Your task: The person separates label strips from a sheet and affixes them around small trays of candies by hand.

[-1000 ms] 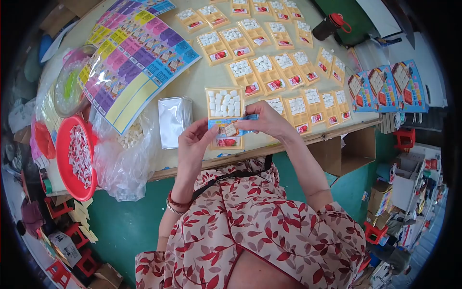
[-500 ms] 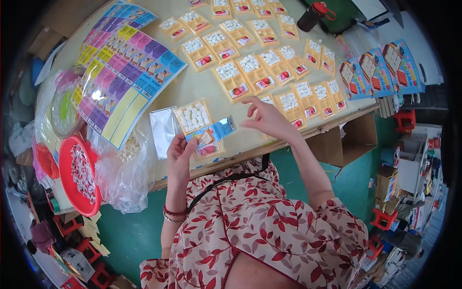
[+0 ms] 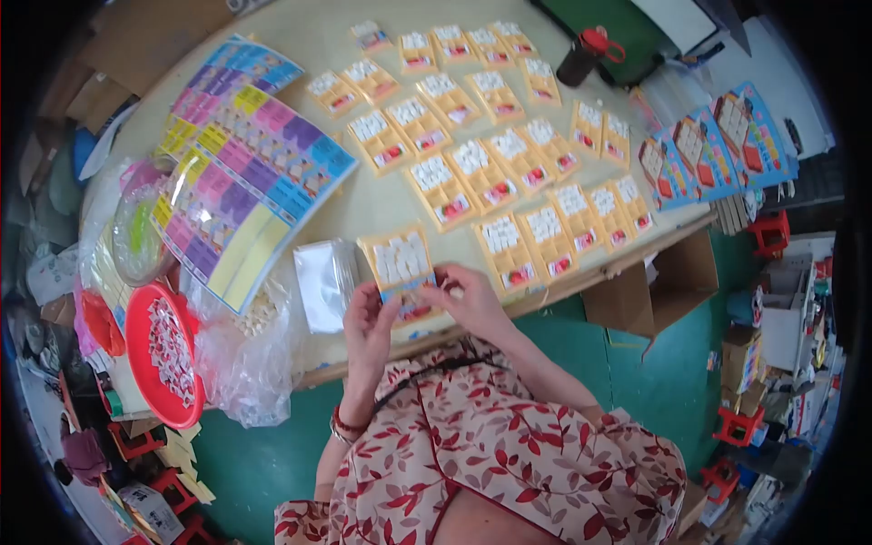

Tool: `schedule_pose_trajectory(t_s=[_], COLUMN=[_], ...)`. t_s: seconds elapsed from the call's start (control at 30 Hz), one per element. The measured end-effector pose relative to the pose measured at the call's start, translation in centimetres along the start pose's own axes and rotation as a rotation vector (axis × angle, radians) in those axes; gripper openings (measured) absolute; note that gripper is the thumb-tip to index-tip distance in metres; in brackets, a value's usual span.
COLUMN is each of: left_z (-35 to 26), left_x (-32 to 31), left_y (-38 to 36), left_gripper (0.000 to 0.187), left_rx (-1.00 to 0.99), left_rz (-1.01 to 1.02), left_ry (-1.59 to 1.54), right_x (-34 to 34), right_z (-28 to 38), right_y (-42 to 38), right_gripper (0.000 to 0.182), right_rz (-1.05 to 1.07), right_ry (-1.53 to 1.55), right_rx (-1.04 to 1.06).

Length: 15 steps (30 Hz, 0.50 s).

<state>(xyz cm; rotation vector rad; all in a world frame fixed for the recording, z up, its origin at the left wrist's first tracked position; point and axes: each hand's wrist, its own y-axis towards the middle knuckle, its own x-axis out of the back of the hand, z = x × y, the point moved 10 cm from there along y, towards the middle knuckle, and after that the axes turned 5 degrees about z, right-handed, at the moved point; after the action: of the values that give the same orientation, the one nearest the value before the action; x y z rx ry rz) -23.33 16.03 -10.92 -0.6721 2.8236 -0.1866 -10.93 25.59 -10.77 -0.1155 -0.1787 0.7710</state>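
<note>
Close to the table's front edge, a yellow tray (image 3: 400, 257) of white pieces has a blue printed strip (image 3: 411, 289) around its lower part. My left hand (image 3: 370, 325) grips the tray's lower left corner between thumb and fingers. On the right side, my right hand (image 3: 461, 298) pinches the strip and tray edge. The fingertips of both hands partly cover the strip and the lower compartments. Left of the tray lies a stack of silvery packets (image 3: 325, 287). Rows of similar filled yellow trays (image 3: 442, 192) lie beyond and to the right.
Printed colour sheets (image 3: 263, 173) cover the left of the table. A red basin (image 3: 163, 354) of small packets and a clear plastic bag (image 3: 250, 363) sit at front left. Picture boxes (image 3: 695, 150), a dark bottle (image 3: 581, 59) and an open carton (image 3: 654, 291) are at right.
My right hand has come down and left onto the tray's right side. The blue strip that stuck out to the right now lies around the tray. The camera view has shifted slightly.
</note>
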Motion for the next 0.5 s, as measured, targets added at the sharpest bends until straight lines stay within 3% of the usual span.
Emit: schedule_pose_trajectory(t_s=[0.1, 0.23, 0.37, 0.43, 0.5], left_z=[0.2, 0.0, -1.5, -3.1, -3.8], left_x=[0.0, -0.1, -0.3, 0.2, 0.5], left_y=[0.5, 2.0, 5.0, 7.2, 9.0], left_gripper=[0.021, 0.023, 0.028, 0.037, 0.058], left_rx=[0.041, 0.006, 0.017, -0.061, -0.109], left_rz=[0.036, 0.026, 0.062, 0.007, 0.034], left_ry=[-0.013, -0.096, -0.113, -0.088, 0.143], right_x=[-1.3, -1.5, -1.5, -0.3, 1.0], right_z=[-1.0, 0.7, 0.6, 1.8, 2.2], right_y=[0.9, 2.6, 5.6, 8.2, 12.1], right_gripper=[0.029, 0.031, 0.034, 0.040, 0.044], right_rz=[0.173, 0.249, 0.313, 0.189, 0.127], right_ry=[0.143, 0.184, 0.344, 0.332, 0.271], right_rx=[-0.019, 0.040, -0.062, -0.026, 0.042])
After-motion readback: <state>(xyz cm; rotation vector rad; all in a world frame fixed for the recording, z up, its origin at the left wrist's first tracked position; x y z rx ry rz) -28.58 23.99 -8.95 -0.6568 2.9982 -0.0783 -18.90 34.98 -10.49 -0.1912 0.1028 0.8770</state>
